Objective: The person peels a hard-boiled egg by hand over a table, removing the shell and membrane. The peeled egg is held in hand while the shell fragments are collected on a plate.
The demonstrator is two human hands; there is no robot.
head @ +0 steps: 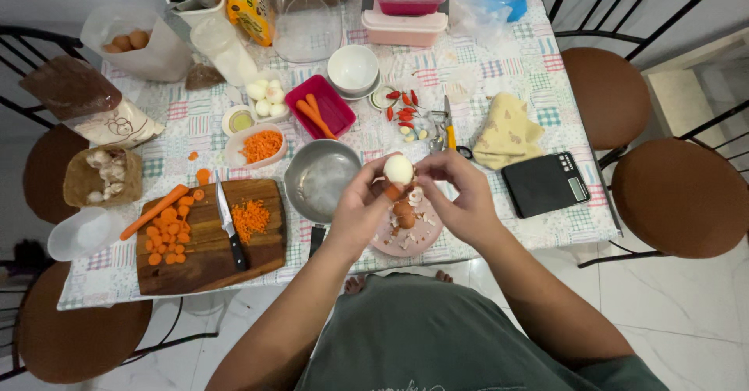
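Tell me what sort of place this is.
Most likely a home kitchen or dining table during meal prep. The hands hold a half-peeled boiled egg over a pink plate of shell, beside a cutting board with a knife and sliced carrots.

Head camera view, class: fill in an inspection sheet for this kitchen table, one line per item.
Surface: table under a patchwork cloth, crowded.
Job's things: half-peeled boiled egg held over a pink plate of shell bits.
Clutter: cutting board with knife and sliced carrots; metal pan; kitchen scale; chillies.
Grippers: left hand and right hand both grip the egg.
Cables: nothing seen.
Surroundings: brown-seated chairs, tiled floor.
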